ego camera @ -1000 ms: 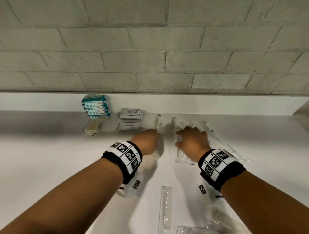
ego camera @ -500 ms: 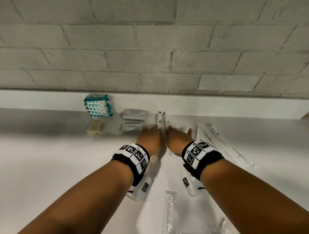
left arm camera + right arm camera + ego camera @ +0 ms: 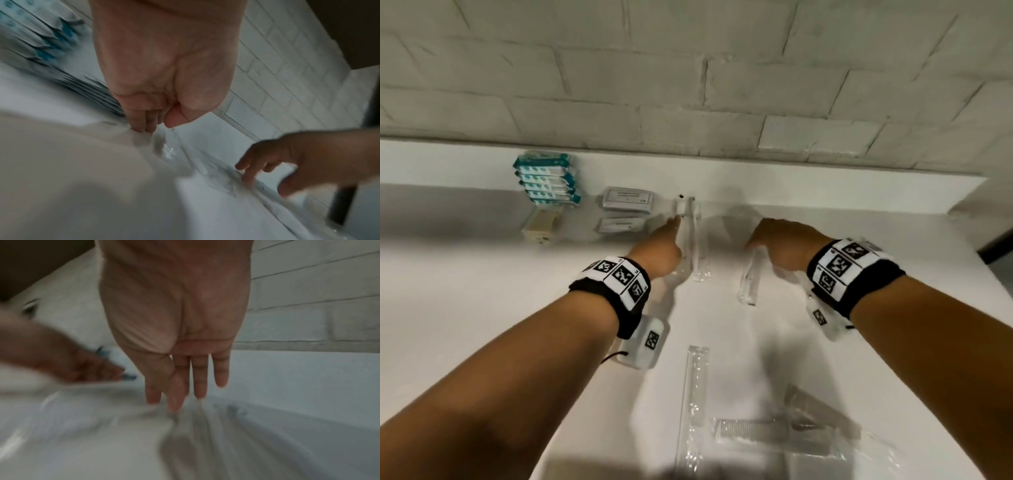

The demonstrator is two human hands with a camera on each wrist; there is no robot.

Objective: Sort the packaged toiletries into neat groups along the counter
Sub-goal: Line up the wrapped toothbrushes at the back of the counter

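Head view: the left hand [image 3: 659,251] is resting its straight fingertips on a clear-wrapped toothbrush pair [image 3: 693,240] lying lengthwise near the back of the white bench [image 3: 465,291]; its grip is released, flat against the film. The right hand [image 3: 786,246] is lying fingers-down on another clear sleeve [image 3: 750,281] just right of that pair, its grip likewise released, fingers extended. Outward to the left, two grey flat sachets [image 3: 627,199] are sitting beside a stack of teal-and-white packets [image 3: 546,180], with a cream-coloured bar in film [image 3: 541,224] in front of the stack. Nearer the person, a long transparent sleeve [image 3: 695,404] and a wrapped comb [image 3: 753,430] are lying apart from the sorted row. Behind everything, a pale brick wall [image 3: 688,85] is rising from the bench's low upstand.

Left wrist view: the fingers [image 3: 141,120] are showing as lightly bent onto glossy, crinkled plastic, a detail hidden from above. Right wrist view: four straight fingers [image 3: 197,378] are touching blurred wrapping; the packet's contents cannot be told.
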